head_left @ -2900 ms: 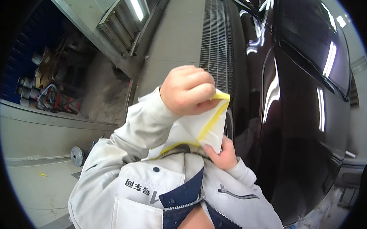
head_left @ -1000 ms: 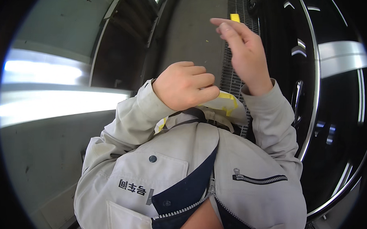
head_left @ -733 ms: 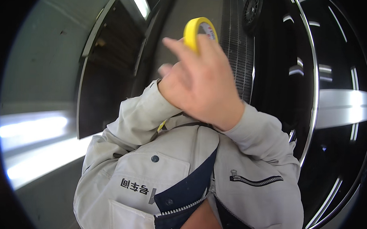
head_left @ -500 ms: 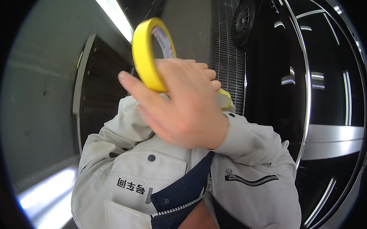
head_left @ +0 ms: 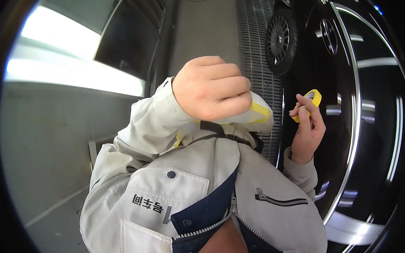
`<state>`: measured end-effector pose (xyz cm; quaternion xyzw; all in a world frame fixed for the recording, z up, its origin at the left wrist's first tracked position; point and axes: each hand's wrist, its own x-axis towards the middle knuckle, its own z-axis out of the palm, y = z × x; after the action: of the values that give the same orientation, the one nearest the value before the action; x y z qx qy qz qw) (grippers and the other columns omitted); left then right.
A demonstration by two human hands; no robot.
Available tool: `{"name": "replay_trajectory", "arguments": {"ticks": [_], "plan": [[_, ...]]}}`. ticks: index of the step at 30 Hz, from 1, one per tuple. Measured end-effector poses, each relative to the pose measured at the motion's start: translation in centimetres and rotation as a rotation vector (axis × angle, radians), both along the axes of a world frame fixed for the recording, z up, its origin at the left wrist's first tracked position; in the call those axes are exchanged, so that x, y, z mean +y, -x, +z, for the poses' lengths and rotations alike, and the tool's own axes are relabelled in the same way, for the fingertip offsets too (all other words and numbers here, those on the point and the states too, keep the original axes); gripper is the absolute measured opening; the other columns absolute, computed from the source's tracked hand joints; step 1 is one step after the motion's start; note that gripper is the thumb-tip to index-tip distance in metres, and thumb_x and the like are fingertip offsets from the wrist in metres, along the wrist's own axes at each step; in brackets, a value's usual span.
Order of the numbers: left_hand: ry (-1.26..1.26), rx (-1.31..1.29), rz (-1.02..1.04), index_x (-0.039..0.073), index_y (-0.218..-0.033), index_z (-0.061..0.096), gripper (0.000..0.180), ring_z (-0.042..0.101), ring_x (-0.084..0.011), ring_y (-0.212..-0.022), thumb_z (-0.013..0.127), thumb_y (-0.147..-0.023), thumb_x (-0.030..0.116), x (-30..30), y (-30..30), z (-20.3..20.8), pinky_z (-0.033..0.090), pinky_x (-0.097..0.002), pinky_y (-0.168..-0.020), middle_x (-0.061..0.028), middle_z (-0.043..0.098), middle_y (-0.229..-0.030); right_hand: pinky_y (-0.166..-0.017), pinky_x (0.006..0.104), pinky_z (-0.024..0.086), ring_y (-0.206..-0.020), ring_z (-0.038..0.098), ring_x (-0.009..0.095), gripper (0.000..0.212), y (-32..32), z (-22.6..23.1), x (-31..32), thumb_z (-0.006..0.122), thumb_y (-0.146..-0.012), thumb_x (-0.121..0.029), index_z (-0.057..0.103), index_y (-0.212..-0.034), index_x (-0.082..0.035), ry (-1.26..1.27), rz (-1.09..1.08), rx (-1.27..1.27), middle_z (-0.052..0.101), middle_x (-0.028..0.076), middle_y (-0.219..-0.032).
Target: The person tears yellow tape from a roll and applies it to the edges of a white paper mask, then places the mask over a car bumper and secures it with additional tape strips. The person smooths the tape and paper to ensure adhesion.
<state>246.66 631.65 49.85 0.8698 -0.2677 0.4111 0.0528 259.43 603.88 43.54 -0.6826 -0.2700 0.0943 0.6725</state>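
Note:
My left hand (head_left: 215,89) is closed in a fist in front of my body, knuckles up. What its fingers hold is hidden. A pale piece edged with yellow tape (head_left: 262,111) shows just right of the fist; I cannot tell whether the fist grips it. Out to the right, beside the black car, my right hand (head_left: 307,128) has its fingers bent round a roll of yellow masking tape (head_left: 316,97). The roll sits at the fingertips, partly covered by them.
A glossy black car (head_left: 326,144) with a spoked wheel (head_left: 280,40) stands close along my right. A metal floor grating (head_left: 256,43) runs beside it. To the left are a grey wall (head_left: 46,134) with bright light panels (head_left: 75,73) and a dark panel (head_left: 129,39).
My right hand has swung from across my front out to the right, taking the tape roll along. The left fist, mostly covered before, now shows fully. The view has shifted.

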Motion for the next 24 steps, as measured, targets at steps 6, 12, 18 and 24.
{"name": "replay_trajectory", "arguments": {"ticks": [6, 12, 18, 24], "plan": [[-0.054, 0.031, 0.049, 0.008, -0.084, 0.067, 0.024, 0.068, -0.018, -0.072, 0.076, -0.064, 0.017, 11.7, -10.8, 3.5, 0.049, -0.0294, -0.057, -0.0036, 0.072, -0.09, -0.084, 0.0247, 0.052, -0.091, 0.061, 0.011, 0.026, -11.5, 2.7, 13.6, 0.062, -0.105, 0.004, 0.076, -0.127, 0.004, -0.034, 0.176, -0.027, 0.063, 0.01, -0.122], [0.006, -0.016, 0.164, 0.009, -0.082, 0.067, 0.022, 0.068, -0.0187, -0.072, 0.077, -0.064, 0.016, 23.2, -18.9, 3.8, 0.05, -0.0295, -0.057, -0.0037, 0.072, -0.09, -0.083, 0.0271, 0.051, -0.093, 0.06, 0.015, 0.029, -21.8, 5.3, 27.3, 0.065, -0.098, 0.005, 0.077, -0.124, 0.003, 0.006, 0.335, -0.304, 0.063, 0.012, -0.118], [0.013, -0.094, 0.172, 0.008, -0.082, 0.067, 0.024, 0.067, -0.0193, -0.072, 0.078, -0.062, 0.016, 36.7, -29.7, 1.7, 0.049, -0.0295, -0.057, -0.0038, 0.072, -0.09, -0.084, 0.0278, 0.051, -0.094, 0.061, 0.017, 0.03, -32.6, 4.0, 40.6, 0.066, -0.095, 0.006, 0.077, -0.122, 0.003, -0.002, 0.354, -0.392, 0.063, 0.013, -0.118], [0.033, -0.092, 0.067, 0.009, -0.081, 0.067, 0.025, 0.067, -0.0188, -0.071, 0.079, -0.061, 0.016, 50.7, -43.9, 3.2, 0.048, -0.0292, -0.056, -0.0031, 0.071, -0.09, -0.083, 0.0274, 0.052, -0.093, 0.063, 0.017, 0.03, -43.6, 5.8, 53.2, 0.07, -0.093, 0.008, 0.079, -0.121, 0.001, 0.017, 0.193, -0.342, 0.064, 0.013, -0.119]]}}
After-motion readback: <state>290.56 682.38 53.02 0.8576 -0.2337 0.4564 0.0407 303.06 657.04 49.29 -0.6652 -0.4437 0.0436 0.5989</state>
